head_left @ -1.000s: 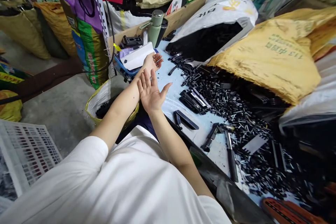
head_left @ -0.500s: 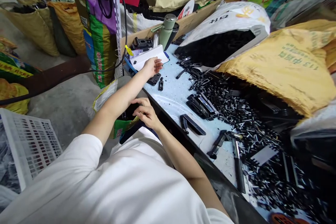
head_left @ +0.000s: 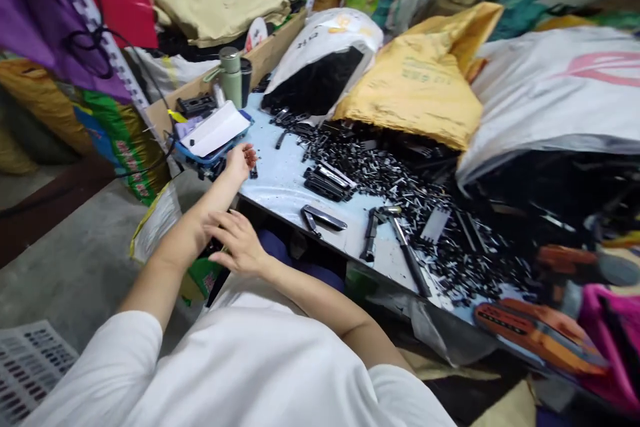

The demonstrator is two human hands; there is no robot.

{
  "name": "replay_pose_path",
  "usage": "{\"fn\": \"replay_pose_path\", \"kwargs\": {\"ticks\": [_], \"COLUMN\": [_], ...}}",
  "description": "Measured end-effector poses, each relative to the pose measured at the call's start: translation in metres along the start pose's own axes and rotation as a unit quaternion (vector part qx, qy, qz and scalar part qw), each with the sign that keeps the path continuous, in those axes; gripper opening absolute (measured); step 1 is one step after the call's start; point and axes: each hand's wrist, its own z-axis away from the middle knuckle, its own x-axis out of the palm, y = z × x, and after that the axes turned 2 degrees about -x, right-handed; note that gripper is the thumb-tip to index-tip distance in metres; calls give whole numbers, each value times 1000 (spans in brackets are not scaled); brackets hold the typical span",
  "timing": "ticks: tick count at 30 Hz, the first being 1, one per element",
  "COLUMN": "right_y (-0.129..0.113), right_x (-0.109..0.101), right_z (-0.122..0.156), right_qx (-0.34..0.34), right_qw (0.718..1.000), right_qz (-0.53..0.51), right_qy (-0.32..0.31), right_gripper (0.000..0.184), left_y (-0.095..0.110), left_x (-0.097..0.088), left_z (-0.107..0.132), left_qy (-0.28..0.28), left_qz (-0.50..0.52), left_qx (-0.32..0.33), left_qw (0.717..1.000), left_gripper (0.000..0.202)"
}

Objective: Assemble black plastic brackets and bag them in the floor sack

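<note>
Left hand (head_left: 241,163) and right hand (head_left: 240,243), seemingly empty, curve half-open near smooth blue tabletop (head_left: 278,177).

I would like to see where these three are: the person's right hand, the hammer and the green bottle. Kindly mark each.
Right hand (head_left: 239,245): head view, on the back of the hand.
Hammer (head_left: 411,263): head view, on the black handle.
Green bottle (head_left: 231,85): head view, on its body.

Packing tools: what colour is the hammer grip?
Black: the hammer grip shows best in the head view.
</note>
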Motion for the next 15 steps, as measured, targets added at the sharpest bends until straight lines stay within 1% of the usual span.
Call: {"fn": "replay_pose_path", "kwargs": {"ticks": [1, 2, 3, 4, 5, 6, 7, 8, 9, 10, 11, 12, 13, 14, 15], "right_y": [4, 12, 24, 40, 58, 78, 97, 114, 128, 138, 146, 150, 153, 154, 155], "right_x": [-8, -16, -27, -40, -55, -72, -90, -108, -125, -139, -151, -159, -164, -166, -167], "right_z": [-4, -7, -6, -1, 10, 28, 53, 82, 114, 147, 178, 205, 228, 245, 257], "right_qx": [-14, -14, 12, 64, 134, 210, 285, 348, 402, 459, 524, 580, 624, 653, 668], "right_qw": [999, 998, 996, 990, 977, 954, 925, 893, 861, 826, 781, 742, 712, 696, 691], "right_qz": [27, 54, 81, 106, 131, 152, 172, 191, 214, 240, 269, 289, 295, 289, 276], "right_qy": [14, 25, 41, 69, 106, 147, 185, 212, 226, 222, 206, 172, 126, 76, 30], "right_gripper": [51, 52, 51, 49, 49, 49, 51, 50, 49, 49, 50, 52, 53, 52, 50], "left_y": [-13, -27, -41, -56, -70, -84, -97, -110, -122, -134, -146, -157, -168, -178, -186], "left_x": [17, 35, 53, 69, 82, 92, 100, 104, 106, 106, 105, 103, 102, 101, 101], "left_z": [3, 6, 10, 14, 19, 23, 28, 33, 37, 41, 44, 46, 48, 48, 48], "left_qy": [-11, -28, -53, -84, -115, -141, -173, -217, -272, -334, -394, -443, -472, -484, -485], "left_qz": [9, 6, -19, -60, -107, -146, -186, -236, -301, -381, -468, -548, -610, -653, -684], "left_qx": [-7, -13, -5, 16, 43, 65, 90, 119, 154, 197, 248, 295, 328, 343, 349], "left_qw": [1000, 1000, 998, 995, 987, 977, 963, 940, 901, 840, 751, 645, 545, 470, 418], "left_gripper": [19, 19, 19, 19, 18, 18, 16, 15, 14, 15, 21, 29, 35, 36, 33]}}
